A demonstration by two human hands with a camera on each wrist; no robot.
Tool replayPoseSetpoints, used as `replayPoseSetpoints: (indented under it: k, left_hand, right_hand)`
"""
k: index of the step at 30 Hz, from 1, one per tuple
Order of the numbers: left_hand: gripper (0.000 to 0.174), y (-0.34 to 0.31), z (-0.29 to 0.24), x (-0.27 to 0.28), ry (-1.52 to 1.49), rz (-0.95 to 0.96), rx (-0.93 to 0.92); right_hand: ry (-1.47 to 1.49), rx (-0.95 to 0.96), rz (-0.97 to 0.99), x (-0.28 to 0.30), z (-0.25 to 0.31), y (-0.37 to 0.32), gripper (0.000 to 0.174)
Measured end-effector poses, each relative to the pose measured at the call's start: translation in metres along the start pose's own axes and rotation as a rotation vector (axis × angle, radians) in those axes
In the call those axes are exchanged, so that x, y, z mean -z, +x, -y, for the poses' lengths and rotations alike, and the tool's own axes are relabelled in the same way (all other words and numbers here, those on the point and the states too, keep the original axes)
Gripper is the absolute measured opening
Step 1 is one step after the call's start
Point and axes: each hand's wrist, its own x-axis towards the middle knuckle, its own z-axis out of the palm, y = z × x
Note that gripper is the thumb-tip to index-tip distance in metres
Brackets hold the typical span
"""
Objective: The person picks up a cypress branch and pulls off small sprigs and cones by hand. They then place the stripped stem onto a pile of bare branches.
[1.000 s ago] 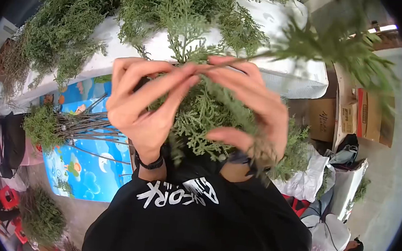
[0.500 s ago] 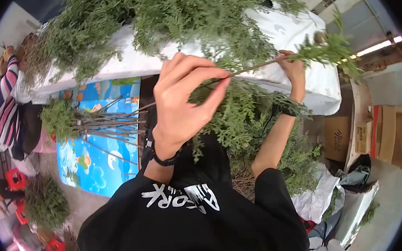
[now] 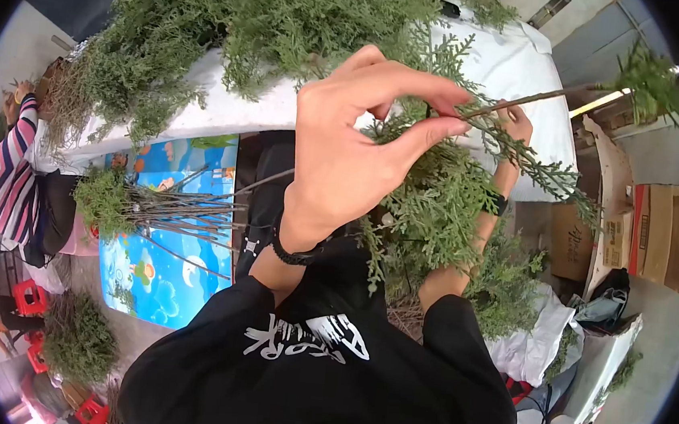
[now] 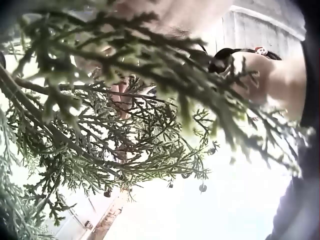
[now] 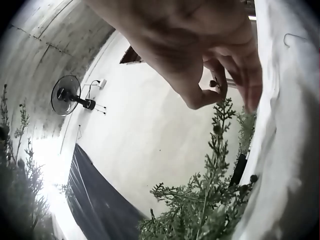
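My left hand [image 3: 363,129] pinches the thin brown stem of an evergreen branch [image 3: 539,95] between thumb and forefinger. From there the stem slants up to the right, ending in a leafy tip. More flat green sprays [image 3: 445,201] hang below that hand; they fill much of the left wrist view [image 4: 125,135]. My right hand [image 3: 516,129] is farther off by the white-covered table's edge, partly behind greenery. In the right wrist view its bent fingers [image 5: 252,90] and thumb come close above a sprig [image 5: 220,130]; I cannot tell whether they grip it.
Evergreen cuttings [image 3: 251,18] lie heaped on the white-covered table [image 3: 272,101]. Bare stems of a bundle [image 3: 170,213] rest across a blue patterned surface [image 3: 164,277] at left, near a person in stripes [image 3: 11,175]. Cardboard boxes [image 3: 661,232] stand at right.
Both hands were close together on the stem a second ago. My right hand has since moved away toward the table, while my left has shifted right, still pinching the branch.
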Motion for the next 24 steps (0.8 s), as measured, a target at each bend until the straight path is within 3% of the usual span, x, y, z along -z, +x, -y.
replayPoseSetpoints:
  k: [2,4,5,7,8,11,14,15,17,20,21,24]
  left_hand:
    - [0.028,0.011,0.001,0.006,-0.036,-0.003,0.018]
    - [0.027,0.021,0.004,0.021,-0.054,-0.053,-0.034]
    - [0.025,0.027,0.006,0.031,-0.063,-0.091,-0.055]
    - [0.021,0.033,0.009,0.057,-0.128,-0.159,-0.067]
    - [0.02,0.037,0.007,0.072,-0.154,-0.189,-0.039]
    - [0.015,0.046,-0.005,0.11,-0.278,-0.28,0.027]
    - [0.016,0.057,-0.004,0.155,-0.396,0.005,-0.037]
    - [0.016,0.061,0.01,0.167,-0.456,0.097,-0.029]
    - [0.018,0.071,0.046,0.175,-0.972,0.337,-0.027]
    - [0.032,0.06,0.049,0.191,-1.13,0.433,0.131]
    - [0.032,0.061,0.077,0.187,-1.329,0.5,0.135]
    - [0.029,0.056,0.088,0.184,-1.303,0.505,0.089]
  right_hand:
    - [0.348,0.157,0.022,-0.007,-0.004,-0.003,0.023]
    - [0.437,0.256,0.024,-0.013,-0.015,0.009,0.027]
    - [0.261,0.404,-0.025,-0.011,-0.025,0.023,0.028]
    - [0.28,0.387,-0.07,-0.023,0.0,0.023,0.03]
    - [0.465,0.216,-0.049,-0.026,0.035,0.011,0.03]
    - [0.477,0.268,-0.063,-0.045,0.064,0.012,0.026]
    - [0.514,0.414,-0.083,-0.065,0.081,0.026,0.022]
    - [0.593,0.369,-0.031,-0.07,0.087,0.031,0.022]
    - [0.601,0.383,-0.002,-0.08,0.103,0.036,0.021]
    - [0.639,0.49,-0.047,-0.09,0.109,0.05,0.019]
    - [0.659,0.529,-0.073,-0.094,0.113,0.054,0.019]
    - [0.734,0.501,-0.146,-0.092,0.145,0.027,0.021]
